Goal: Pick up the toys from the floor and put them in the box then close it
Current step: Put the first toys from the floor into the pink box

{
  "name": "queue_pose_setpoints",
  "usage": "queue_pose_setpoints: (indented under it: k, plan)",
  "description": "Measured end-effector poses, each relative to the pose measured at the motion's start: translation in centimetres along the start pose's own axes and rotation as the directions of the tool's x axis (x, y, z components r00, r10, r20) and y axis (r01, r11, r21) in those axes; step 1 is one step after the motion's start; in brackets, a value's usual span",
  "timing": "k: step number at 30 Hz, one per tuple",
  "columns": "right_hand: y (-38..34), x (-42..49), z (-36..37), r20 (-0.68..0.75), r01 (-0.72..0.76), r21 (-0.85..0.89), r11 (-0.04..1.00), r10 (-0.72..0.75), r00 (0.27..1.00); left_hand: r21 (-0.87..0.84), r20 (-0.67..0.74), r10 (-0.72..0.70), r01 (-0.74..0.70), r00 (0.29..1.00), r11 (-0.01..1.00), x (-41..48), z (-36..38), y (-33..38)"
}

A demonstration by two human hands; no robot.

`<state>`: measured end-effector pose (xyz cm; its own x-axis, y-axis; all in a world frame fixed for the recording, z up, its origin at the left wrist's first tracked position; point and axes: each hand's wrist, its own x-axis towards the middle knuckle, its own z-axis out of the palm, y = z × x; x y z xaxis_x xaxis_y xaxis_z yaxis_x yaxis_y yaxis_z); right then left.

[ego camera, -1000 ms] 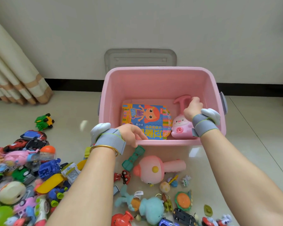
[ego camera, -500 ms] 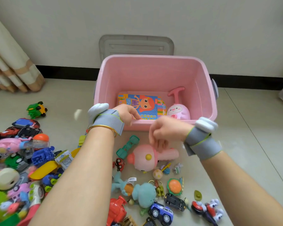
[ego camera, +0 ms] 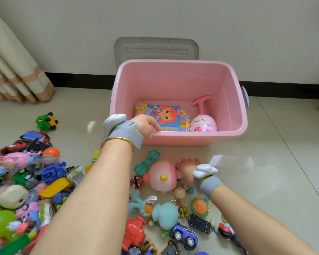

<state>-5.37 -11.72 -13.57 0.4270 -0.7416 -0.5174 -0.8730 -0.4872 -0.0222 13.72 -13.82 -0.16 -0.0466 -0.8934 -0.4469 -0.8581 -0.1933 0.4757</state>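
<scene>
A pink box (ego camera: 234,100) stands open on the floor by the wall. Inside lie a colourful picture book (ego camera: 166,116) and a pink pig toy with a handle (ego camera: 203,122). My left hand (ego camera: 145,125) grips the box's near rim. My right hand (ego camera: 187,168) is closed around the handle of a round pink toy (ego camera: 161,176) lying on the floor in front of the box; the handle is hidden under my fingers. Around it lie a teal plush (ego camera: 164,214), a blue car (ego camera: 185,235) and a red toy (ego camera: 134,233).
The grey lid (ego camera: 156,49) leans on the wall behind the box. A dense heap of toy cars and figures (ego camera: 26,173) covers the floor at left, with a green vehicle (ego camera: 46,121) apart. A curtain (ego camera: 13,67) hangs at far left. Bare tile lies right of the box.
My right hand left the pig toy in the box, came out over the rim, dropped to the floor and closed on the round pink toy's handle. My left hand stayed on the rim.
</scene>
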Motion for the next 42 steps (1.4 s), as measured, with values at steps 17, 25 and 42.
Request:
queue_pose_setpoints:
  k: [17,25,42]
  plan:
    - [-1.9,-11.7,-14.5,-0.139,0.095,-0.027,0.995,-0.098,0.985,-0.032,-0.023,0.021,-0.022,1.0,0.999,-0.3,0.9,-0.7]
    - [3.1,-13.8,-17.5,-0.188,0.016,0.421,0.907,0.07,0.98,-0.072,-0.043,0.013,-0.016,0.999,0.997,0.0,1.1,-1.4]
    - [3.3,1.5,-14.8,0.139,-0.042,0.975,-0.216,0.456,0.879,-0.004,0.071,0.028,-0.028,0.997,1.0,-0.8,0.7,-0.9]
